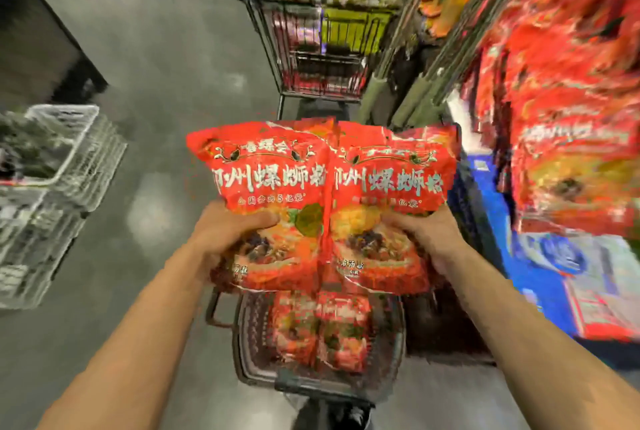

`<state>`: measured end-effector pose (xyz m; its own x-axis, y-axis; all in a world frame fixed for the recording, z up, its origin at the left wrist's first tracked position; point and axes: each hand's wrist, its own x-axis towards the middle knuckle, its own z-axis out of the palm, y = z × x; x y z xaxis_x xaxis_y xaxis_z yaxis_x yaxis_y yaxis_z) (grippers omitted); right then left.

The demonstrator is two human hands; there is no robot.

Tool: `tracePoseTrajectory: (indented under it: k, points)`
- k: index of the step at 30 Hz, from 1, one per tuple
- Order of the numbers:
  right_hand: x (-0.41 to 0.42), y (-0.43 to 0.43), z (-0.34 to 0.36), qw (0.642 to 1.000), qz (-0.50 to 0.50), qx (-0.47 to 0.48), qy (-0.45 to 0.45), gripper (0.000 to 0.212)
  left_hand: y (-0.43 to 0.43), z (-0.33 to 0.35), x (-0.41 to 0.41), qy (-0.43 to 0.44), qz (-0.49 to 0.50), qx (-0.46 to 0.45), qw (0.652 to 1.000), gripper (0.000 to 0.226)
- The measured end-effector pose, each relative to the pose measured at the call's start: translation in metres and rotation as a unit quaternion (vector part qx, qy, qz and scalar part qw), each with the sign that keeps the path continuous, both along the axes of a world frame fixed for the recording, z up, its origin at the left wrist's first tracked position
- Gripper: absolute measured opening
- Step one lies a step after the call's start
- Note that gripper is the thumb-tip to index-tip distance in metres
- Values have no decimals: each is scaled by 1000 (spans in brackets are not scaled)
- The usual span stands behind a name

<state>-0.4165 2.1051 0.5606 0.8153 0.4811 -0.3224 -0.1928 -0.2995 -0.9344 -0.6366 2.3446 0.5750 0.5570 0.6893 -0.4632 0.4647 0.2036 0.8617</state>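
Note:
Two red noodle packets with pale lettering are held side by side in front of me. My left hand (pixel 225 235) grips the left packet (pixel 270 183) at its lower left edge, thumb across the front. My right hand (pixel 429 239) grips the right packet (pixel 391 183) at its lower right edge. Both packets hang above a dark shopping basket (pixel 249 357) on the floor. Two more red packets (pixel 318 329) lie inside the basket.
A wire shopping cart (pixel 322 45) with goods stands ahead in the aisle. Shelves packed with red packets (pixel 571 111) rise on my right above blue boxes (pixel 502 221). White crates (pixel 59 180) with greens stack on the left. Grey floor lies between.

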Motion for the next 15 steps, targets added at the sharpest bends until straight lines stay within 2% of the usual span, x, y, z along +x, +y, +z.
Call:
tracePoseTrajectory:
  k: [2,4,5,8,9,13,15]
  points:
    - [0,-11,62,1000,1,21,-22,62,-6,64,0,-38,-4,14,999,43]
    - [-5,-30,118,998,-21,27,-52,46,-16,120,1,-67,-17,42,997,26]
    - [-8,-39,143,997,-35,29,-61,46,-21,144,0,-82,-24,49,995,25]
    - [-20,-68,202,995,-48,43,-83,70,-41,200,-6,-120,-50,56,990,28]
    - [-26,-79,218,993,-53,51,-91,70,-48,213,-7,-126,-55,59,989,30]
    - [-44,-136,260,983,-103,75,-128,45,-88,249,-7,-160,-77,60,982,36]
    - [-48,-168,273,978,-132,83,-137,56,-112,259,0,-172,-97,61,978,37]
